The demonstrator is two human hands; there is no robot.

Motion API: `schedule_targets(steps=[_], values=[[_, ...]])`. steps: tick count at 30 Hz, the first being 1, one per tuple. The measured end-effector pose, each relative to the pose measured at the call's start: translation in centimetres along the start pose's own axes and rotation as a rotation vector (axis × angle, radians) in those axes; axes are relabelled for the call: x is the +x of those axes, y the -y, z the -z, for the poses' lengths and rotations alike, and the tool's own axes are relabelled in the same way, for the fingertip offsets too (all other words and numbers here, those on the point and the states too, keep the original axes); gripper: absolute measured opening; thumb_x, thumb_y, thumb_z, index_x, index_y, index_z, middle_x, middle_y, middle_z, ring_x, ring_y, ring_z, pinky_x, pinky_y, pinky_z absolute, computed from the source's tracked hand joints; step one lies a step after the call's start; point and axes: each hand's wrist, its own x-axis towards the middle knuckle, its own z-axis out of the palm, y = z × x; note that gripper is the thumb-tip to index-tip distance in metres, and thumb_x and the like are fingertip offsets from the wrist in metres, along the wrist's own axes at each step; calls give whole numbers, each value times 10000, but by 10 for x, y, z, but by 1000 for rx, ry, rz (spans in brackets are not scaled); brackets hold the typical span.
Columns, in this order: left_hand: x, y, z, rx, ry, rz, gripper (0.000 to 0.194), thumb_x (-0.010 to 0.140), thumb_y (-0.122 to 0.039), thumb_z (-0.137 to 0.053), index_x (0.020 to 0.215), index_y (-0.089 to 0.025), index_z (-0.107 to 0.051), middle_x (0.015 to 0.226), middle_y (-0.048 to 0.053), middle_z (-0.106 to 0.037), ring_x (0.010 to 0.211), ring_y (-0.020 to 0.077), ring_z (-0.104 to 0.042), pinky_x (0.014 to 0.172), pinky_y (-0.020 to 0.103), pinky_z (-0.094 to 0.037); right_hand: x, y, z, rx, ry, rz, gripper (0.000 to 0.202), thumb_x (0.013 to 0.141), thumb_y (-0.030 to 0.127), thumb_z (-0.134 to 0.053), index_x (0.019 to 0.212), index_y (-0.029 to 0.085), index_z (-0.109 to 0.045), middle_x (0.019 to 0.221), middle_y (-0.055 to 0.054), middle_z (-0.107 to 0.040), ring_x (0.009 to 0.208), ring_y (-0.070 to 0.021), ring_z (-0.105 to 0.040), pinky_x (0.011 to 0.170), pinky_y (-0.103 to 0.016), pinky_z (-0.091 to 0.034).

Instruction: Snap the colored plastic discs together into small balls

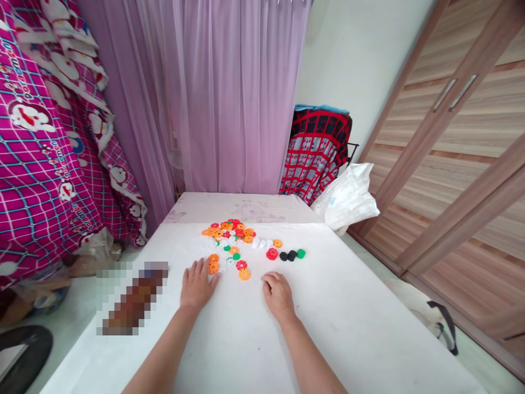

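My left hand (pixel 197 285) lies palm down on the white-covered table, fingers stretched out. Its fingertips are beside two orange notched plastic discs (pixel 214 264). To the right, my right hand (pixel 279 293) rests on the cloth with its fingers curled in; whether anything is inside them is hidden. Between the hands are a yellow-orange disc (pixel 244 274) and a red disc (pixel 241 265). Beyond them is a loose heap of orange, red, white and green discs (pixel 227 226). A row at the right has a larger red disc (pixel 272 254), black discs (pixel 291 255) and a green disc (pixel 301 253).
A blurred-out brown object (pixel 135 301) is at the table's left. White discs (pixel 262 243) and an orange disc (pixel 278 243) line up beyond the red one. A white plastic bag (pixel 348 198) stands by the far right corner. Purple curtains (pixel 241 98) hang behind; a wooden wardrobe (pixel 459 142) is right.
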Motion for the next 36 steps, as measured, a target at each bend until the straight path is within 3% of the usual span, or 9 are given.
schedule_targets(steps=[9,13,19,28,36], values=[[0,4,11,-115,47,-71,476,899,-380,-398,1347,-245,-481,1359,85,-551,1323,263,-417,1105,482,-248,1,11,9,-68,101,45,246,836,153,-496,951,228,-700,1014,-41,-657,951,-177,-535,853,-286,-371],[0,2,12,-105,88,-102,512,895,-423,-410,1382,-268,-442,1407,72,-505,1351,263,-376,1115,488,-223,1,18,11,-110,180,92,270,864,230,-496,1081,258,-655,1091,-45,-628,1011,-190,-505,862,-310,-343],[0,-3,15,-45,125,-137,544,884,-473,-424,1401,-304,-415,1473,34,-419,1380,277,-325,1121,518,-203,8,26,2,-128,185,133,379,872,275,-501,1246,251,-564,1210,-74,-578,1113,-210,-465,927,-339,-315],[1,-3,12,25,104,-167,474,925,-394,-333,1363,-282,-478,1480,51,-409,1363,273,-356,1110,506,-247,16,43,-7,-113,159,129,275,883,311,-526,1130,321,-646,1189,-42,-584,1099,-208,-439,892,-360,-275],[-1,-5,9,78,95,-231,549,912,-466,-376,1395,-211,-432,1500,99,-367,1373,281,-339,1110,512,-262,39,62,-38,2,34,78,156,868,331,-571,958,240,-661,1037,-31,-641,992,-186,-491,840,-317,-307]])
